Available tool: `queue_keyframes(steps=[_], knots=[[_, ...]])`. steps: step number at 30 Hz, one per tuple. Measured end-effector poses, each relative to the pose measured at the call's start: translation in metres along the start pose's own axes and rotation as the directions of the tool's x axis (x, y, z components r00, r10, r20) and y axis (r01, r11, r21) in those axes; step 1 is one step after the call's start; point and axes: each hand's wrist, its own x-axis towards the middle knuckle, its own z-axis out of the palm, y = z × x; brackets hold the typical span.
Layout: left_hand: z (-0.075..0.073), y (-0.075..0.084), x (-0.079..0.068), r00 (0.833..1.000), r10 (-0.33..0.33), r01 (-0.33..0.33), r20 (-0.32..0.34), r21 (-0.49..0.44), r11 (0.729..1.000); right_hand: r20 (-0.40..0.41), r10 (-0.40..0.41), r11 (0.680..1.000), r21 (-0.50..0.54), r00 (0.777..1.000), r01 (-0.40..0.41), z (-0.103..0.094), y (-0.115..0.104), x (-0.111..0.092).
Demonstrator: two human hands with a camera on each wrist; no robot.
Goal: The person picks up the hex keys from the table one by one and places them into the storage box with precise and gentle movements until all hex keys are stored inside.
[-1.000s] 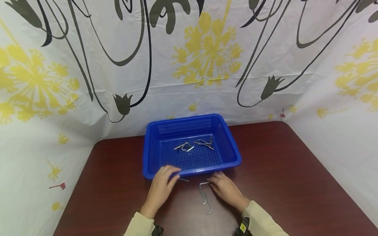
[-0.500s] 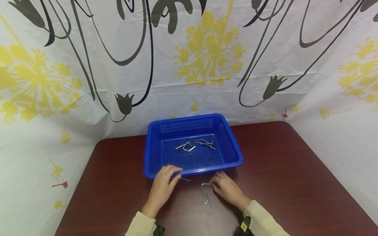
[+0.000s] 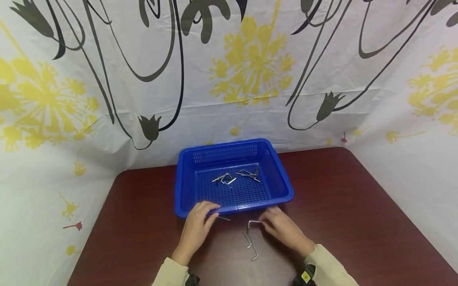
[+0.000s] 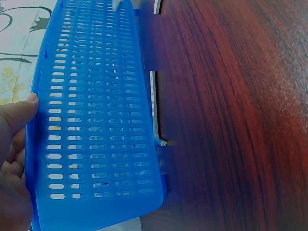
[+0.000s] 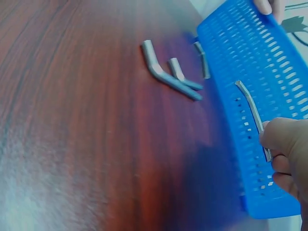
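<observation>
meanwhile right hand point(image 3: 282, 230) pinches a hex key point(image 3: 255, 222); left hand point(image 3: 198, 226) grips the blue basket point(image 3: 286, 186) beside loose keys point(image 3: 250, 244).

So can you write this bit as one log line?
left hand: holds blue basket rim | right hand: pinches hex key | two keys on table
</observation>
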Motion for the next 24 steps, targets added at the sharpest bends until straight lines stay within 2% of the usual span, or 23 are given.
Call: queue_keyframes(steps=[15,18,24], knots=[[0.001,0.000,-0.001,1.000,-0.003,0.003,-0.006,0.011,1.000,-0.088,-0.156,0.988,-0.003,0.984,0.157,-0.034,-0.007,0.005],[0.000,0.000,-0.001,1.000,-0.014,0.014,0.001,0.014,1.000,-0.115,-0.158,0.987,-0.012,0.981,0.158,-0.040,-0.009,0.008],[0.000,0.002,0.000,1.000,-0.013,0.013,0.002,0.026,1.000,-0.158,-0.115,0.993,-0.040,0.981,0.110,-0.049,-0.007,0.012]])
